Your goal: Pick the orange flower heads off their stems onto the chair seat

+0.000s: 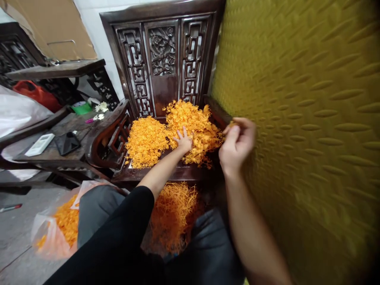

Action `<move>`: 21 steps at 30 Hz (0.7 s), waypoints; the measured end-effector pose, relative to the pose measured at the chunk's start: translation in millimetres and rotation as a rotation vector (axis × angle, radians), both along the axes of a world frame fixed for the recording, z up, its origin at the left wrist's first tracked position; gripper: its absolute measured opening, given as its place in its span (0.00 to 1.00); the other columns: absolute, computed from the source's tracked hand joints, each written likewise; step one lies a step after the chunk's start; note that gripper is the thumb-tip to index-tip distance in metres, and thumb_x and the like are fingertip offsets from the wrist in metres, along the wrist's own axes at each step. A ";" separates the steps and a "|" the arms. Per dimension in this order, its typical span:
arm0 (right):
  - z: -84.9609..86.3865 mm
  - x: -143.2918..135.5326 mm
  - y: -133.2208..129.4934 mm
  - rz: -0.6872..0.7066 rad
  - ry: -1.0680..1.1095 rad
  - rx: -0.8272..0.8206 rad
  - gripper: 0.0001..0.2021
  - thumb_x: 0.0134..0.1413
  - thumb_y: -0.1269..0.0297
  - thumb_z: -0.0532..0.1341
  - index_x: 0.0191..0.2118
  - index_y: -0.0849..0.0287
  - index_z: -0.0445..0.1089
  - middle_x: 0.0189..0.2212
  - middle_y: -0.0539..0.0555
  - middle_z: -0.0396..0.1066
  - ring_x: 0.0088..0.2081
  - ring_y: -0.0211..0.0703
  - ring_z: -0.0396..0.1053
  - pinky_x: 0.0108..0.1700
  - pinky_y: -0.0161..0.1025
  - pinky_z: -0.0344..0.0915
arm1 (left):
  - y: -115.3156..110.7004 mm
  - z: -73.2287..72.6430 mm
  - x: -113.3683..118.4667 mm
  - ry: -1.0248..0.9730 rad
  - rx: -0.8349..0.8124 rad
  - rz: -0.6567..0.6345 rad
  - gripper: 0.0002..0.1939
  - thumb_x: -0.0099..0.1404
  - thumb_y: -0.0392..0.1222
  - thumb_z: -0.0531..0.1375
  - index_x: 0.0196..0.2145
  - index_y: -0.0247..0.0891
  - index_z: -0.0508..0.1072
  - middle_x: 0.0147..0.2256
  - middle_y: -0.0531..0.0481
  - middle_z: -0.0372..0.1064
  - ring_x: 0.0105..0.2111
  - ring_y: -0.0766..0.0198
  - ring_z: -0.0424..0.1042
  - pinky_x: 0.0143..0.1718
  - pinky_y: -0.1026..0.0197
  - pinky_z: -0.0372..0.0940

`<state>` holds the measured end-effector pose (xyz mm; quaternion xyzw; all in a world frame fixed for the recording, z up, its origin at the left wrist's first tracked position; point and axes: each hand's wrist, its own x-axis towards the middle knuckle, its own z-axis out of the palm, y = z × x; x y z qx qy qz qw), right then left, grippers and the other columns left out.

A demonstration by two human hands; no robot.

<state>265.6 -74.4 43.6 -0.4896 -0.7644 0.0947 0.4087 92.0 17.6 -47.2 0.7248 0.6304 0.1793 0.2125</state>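
Two heaps of small orange pieces, a left heap (147,140) and a larger right heap (190,114), lie on the dark wooden seat (139,174). My left hand (183,142) rests on the front of the right heap, its fingers spread. Raised at the right edge of that heap, my right hand (237,144) has its thumb and fingers pinched together around something small and dark orange, too blurred to make out. Below the seat's front edge, between my knees, is a tangle of thin orange strands (175,209).
A yellow textured panel (311,118) rises close on my right. To the left, a wooden side table (56,126) bears a black phone (67,143), a white device (40,145) and a green roll (81,107). An open plastic bag (47,233) with orange pieces is on the floor.
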 end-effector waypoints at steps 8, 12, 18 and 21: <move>-35.6 -2.8 17.1 -0.103 0.210 -0.265 0.12 0.59 0.66 0.60 0.49 0.56 0.70 0.38 0.57 0.81 0.40 0.49 0.80 0.47 0.49 0.75 | -14.6 33.3 -47.0 0.022 -0.119 -0.140 0.44 0.53 0.32 0.72 0.67 0.41 0.68 0.74 0.38 0.46 0.70 0.37 0.56 0.70 0.48 0.54; -46.4 -8.8 22.4 -0.070 0.207 -0.388 0.08 0.55 0.72 0.57 0.37 0.57 0.73 0.35 0.55 0.81 0.37 0.46 0.79 0.47 0.44 0.73 | -29.2 44.2 -36.9 -0.117 -0.065 -0.081 0.28 0.71 0.46 0.60 0.66 0.36 0.68 0.55 0.38 0.76 0.53 0.53 0.76 0.55 0.56 0.70; -60.9 -29.7 31.0 -0.043 0.077 -0.383 0.16 0.58 0.73 0.56 0.49 0.61 0.76 0.41 0.58 0.81 0.43 0.48 0.78 0.52 0.43 0.71 | -24.1 61.8 -6.2 -0.325 0.034 0.089 0.15 0.70 0.45 0.60 0.45 0.31 0.79 0.31 0.46 0.76 0.30 0.62 0.73 0.36 0.62 0.67; -74.1 -41.4 42.9 -0.112 0.022 -0.376 0.27 0.60 0.73 0.56 0.65 0.61 0.66 0.47 0.61 0.79 0.50 0.52 0.77 0.58 0.46 0.68 | -23.4 81.8 -13.5 -0.331 0.143 0.080 0.11 0.68 0.41 0.59 0.35 0.35 0.80 0.30 0.48 0.75 0.34 0.61 0.72 0.42 0.61 0.66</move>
